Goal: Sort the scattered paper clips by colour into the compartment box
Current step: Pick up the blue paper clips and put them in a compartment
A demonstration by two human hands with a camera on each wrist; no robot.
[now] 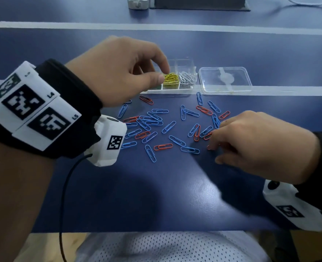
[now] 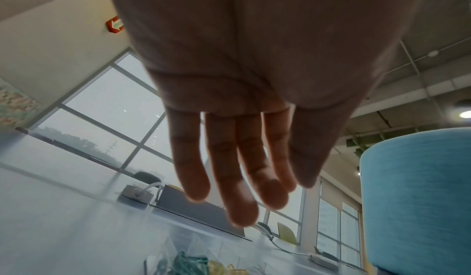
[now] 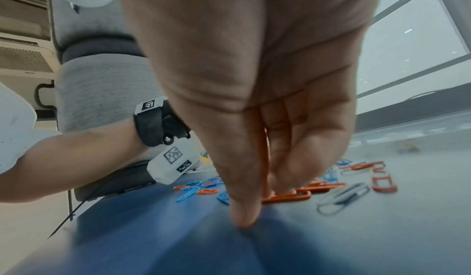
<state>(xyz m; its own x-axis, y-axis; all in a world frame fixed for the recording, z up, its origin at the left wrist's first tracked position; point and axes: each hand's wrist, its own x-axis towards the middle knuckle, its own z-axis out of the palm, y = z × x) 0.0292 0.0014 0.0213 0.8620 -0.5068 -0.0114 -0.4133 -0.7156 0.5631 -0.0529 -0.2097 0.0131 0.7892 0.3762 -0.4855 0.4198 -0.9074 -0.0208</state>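
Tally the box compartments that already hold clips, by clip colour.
Green clips: 1
Yellow clips: 1
White clips: 1
Total: 3 filled compartments showing in the compartment box; the left hand hides part of it.

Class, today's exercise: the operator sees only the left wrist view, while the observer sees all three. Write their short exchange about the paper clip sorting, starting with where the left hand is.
Operator: I see a palm and some blurred clips below it. Where is that hand?
Observer: The left hand has its thumb and forefinger at the yellow clips in the compartment box.
Operator: What is left to sort?
Observer: Only blue clips and red clips lie loose on the table.
Operator: And the other hand?
Observer: The right hand pinches a red clip against the table.
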